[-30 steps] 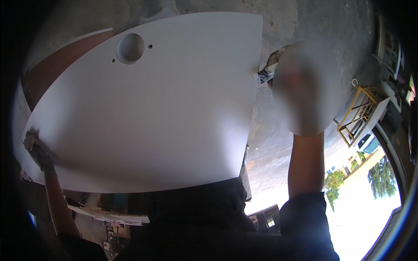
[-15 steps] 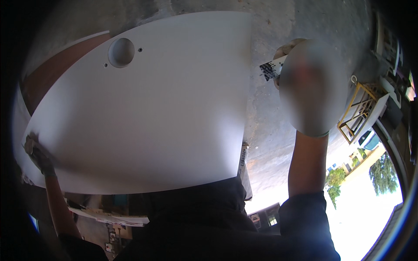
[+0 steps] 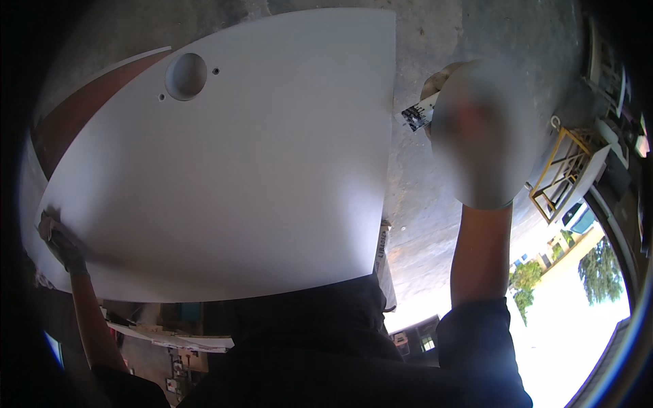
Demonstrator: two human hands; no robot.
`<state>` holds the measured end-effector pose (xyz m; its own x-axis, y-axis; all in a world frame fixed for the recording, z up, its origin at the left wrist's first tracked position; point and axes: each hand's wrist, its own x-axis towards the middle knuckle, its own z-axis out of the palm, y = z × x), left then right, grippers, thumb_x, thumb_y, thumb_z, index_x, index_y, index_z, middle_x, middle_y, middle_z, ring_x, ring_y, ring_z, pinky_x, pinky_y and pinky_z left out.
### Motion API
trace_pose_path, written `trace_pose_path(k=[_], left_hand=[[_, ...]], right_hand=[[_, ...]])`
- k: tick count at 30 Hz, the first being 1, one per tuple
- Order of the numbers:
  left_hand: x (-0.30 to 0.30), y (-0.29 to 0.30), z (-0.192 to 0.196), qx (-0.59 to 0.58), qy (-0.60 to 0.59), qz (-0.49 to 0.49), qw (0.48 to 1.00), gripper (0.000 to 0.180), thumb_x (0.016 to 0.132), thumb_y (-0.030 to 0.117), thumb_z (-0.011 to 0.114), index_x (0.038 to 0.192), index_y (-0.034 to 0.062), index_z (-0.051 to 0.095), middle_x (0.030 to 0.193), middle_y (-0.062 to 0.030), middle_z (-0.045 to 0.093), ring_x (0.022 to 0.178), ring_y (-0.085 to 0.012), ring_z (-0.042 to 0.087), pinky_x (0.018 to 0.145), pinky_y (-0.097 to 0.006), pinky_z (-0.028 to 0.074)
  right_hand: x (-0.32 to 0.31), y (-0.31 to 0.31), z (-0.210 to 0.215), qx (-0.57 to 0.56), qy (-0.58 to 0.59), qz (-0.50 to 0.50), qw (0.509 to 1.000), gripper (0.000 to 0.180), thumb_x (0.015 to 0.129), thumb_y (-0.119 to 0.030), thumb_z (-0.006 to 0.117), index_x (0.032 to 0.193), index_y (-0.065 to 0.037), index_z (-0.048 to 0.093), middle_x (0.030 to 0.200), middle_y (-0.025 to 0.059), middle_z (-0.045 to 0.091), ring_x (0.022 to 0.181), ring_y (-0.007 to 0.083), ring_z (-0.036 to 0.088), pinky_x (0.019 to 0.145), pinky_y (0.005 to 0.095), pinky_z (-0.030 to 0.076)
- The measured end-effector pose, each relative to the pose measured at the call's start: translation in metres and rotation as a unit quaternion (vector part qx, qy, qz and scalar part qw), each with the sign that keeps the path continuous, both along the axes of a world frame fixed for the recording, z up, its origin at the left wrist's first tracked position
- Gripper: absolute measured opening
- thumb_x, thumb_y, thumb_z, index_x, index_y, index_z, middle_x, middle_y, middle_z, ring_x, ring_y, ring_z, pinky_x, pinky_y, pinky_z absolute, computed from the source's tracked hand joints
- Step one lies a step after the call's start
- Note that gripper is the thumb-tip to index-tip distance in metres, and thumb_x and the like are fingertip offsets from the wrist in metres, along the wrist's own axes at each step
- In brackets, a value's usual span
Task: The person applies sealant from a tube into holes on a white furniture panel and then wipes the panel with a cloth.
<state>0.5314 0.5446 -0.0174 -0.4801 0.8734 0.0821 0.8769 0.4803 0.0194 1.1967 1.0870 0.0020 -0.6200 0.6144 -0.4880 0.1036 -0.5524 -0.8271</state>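
Rough grey concrete (image 3: pixel 435 197) fills the background, with daylight, trees and a pale building showing at the lower right rim; against it a large white panel (image 3: pixel 231 183) takes up most of the view, held flat toward the camera and carried by nothing but the person. Its face has a round hole (image 3: pixel 186 76) near the upper left corner, with smaller holes beside it, and a brown board (image 3: pixel 75 115) shows behind its left edge. The left hand (image 3: pixel 58 238), in a dark glove, is closed around the panel's lower left edge, seemingly to steady the wide sheet from one side; the right hand (image 3: pixel 476 132) is blurred, raised just beside the panel's right edge and apart from it, with a small dark-and-white object (image 3: pixel 416 114) jutting from it; whether its fingers clamp that object I cannot tell. A yellow metal frame (image 3: pixel 564 173) stands further right.
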Motion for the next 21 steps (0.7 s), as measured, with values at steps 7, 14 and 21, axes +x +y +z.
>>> trace_pose_path(k=[7,14,21], left_hand=[[0.014,0.013,0.004,-0.019,-0.003,0.004,1.000,0.050,0.109,0.035,0.042,0.140,-0.0037,0.050,0.125,-0.0122,0.053,0.119,-0.0254,0.054,0.106,-0.037,0.043],[0.015,0.015,0.003,0.023,-0.084,0.060,0.994,0.049,0.109,0.034,0.042,0.140,-0.0031,0.050,0.124,-0.0129,0.053,0.118,-0.0265,0.054,0.104,-0.037,0.044],[0.017,0.018,0.007,-0.010,-0.021,-0.006,1.000,0.044,0.109,0.030,0.042,0.141,0.0003,0.049,0.126,-0.0153,0.053,0.118,-0.0305,0.054,0.103,-0.039,0.044]], right_hand=[[0.000,0.003,-0.004,-0.002,0.011,0.002,1.000,0.028,0.098,-0.019,0.066,0.121,-0.004,0.062,0.101,0.0098,0.070,0.080,0.0150,0.065,0.065,0.0281,0.051],[0.003,0.005,-0.006,-0.004,0.018,0.016,1.000,0.030,0.098,-0.020,0.066,0.123,-0.004,0.061,0.105,0.0114,0.069,0.084,0.0165,0.064,0.068,0.0290,0.052],[0.003,0.011,-0.001,0.034,0.013,0.070,0.997,0.035,0.097,-0.021,0.066,0.126,-0.003,0.057,0.111,0.0148,0.066,0.089,0.0185,0.063,0.069,0.0303,0.051]])
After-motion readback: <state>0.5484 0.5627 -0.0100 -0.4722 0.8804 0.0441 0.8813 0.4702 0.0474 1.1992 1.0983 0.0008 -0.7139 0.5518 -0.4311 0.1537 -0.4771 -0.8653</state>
